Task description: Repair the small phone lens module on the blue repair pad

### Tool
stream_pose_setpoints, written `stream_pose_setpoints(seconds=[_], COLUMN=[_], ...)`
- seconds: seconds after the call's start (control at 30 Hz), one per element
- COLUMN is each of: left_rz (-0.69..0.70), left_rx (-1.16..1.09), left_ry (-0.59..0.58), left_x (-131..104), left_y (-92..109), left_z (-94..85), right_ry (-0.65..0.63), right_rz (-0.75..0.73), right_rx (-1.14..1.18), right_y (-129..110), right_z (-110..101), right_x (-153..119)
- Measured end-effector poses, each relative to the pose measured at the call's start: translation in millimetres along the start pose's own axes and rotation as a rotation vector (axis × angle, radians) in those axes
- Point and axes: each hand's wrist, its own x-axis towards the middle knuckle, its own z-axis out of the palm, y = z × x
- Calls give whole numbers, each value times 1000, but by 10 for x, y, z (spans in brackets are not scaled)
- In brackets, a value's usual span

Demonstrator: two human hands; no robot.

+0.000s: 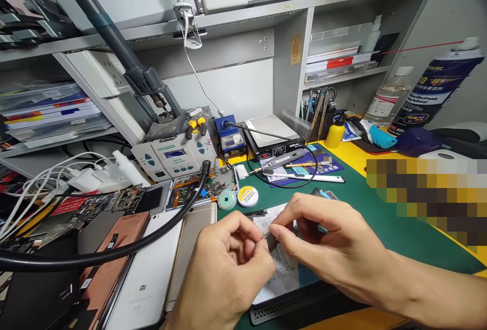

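Observation:
Both hands meet over a printed white paper [288, 269] on the green mat. My left hand [234, 264] is closed, thumb and index finger pinched at the near end of a tiny dark part [270, 241]. From the right, my right hand [331, 244] pinches the same part between thumb and index finger, its other fingers curled beneath. The part is small and mostly covered by the fingertips, so its exact shape cannot be made out. Beneath the paper's lower edge lies a dark perforated tray [274, 314].
Phones, including a white one [142, 279], lie at the left, crossed by a thick black hose [125, 256]. Behind the hands are round tins [247, 196], a soldering iron [283, 160] and a hot plate [272, 130]. A spray can [433, 86] stands back right.

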Motion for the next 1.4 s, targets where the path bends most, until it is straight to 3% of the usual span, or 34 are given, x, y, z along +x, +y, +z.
stream_pose_setpoints(seconds=[0.1, 0.2, 0.3, 0.43, 0.6, 0.8, 1.0, 1.27, 1.4], left_rz=[-54, -100, -132, -128, -89, -68, -58, -38, -38], left_rx=[-63, -118, -151, -154, -206, -143, -142, -170, -161], left_ry=[-16, -121, -226, -241, -239, -158, -108, 74, 85], left_x=[21, 52, 71, 72, 51, 41, 52, -1, 2], left_y=[10, -18, -51, -59, -72, -68, -53, 26, 36], left_z=[-41, -94, -137, -166, -186, -141, -113, -47, -53], right_ry=[-125, -256, -364, -459, -379, -260, -256, -265, -250], right_rz=[193, 383, 449, 482, 538, 557, 531, 483, 435], right_rx=[141, 320, 320, 343, 540, 536, 496, 623, 523], right_y=[-11, -38, -49, -18, 25, 28, 12, 36, 26], right_z=[-45, -96, -128, -133, -110, -46, -40, -25, -22], right_x=[28, 59, 76, 85, 128, 118, 109, 71, 47])
